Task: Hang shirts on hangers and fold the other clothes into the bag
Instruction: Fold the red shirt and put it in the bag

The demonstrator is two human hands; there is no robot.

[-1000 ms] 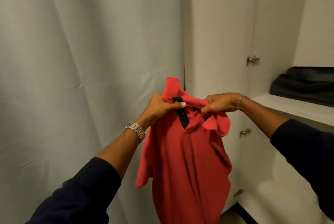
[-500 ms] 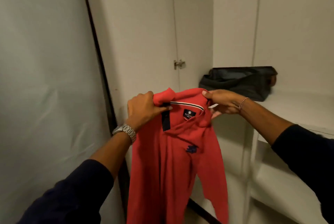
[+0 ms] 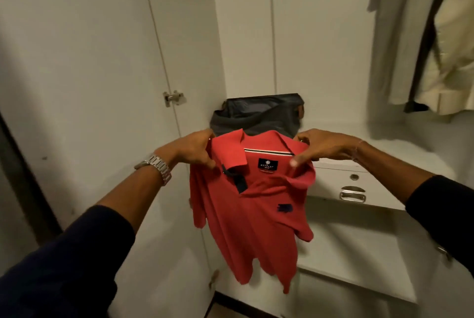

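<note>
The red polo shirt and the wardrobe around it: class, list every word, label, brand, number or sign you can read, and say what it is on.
Dark neck label inside the collar of the red polo shirt: one line of pale capitals under a small emblem, too blurred to read.
Dark chest logo on the shirt: an embroidered shape, no legible letters.
Bag, drawer, hanging clothes: no text visible.

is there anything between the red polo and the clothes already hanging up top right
Nothing visible blocks it. Both the left hand and right hand hold the red polo by its collar, in front of the dark bag. The space up to the hanging clothes looks open. No hanger shows in it.
</note>
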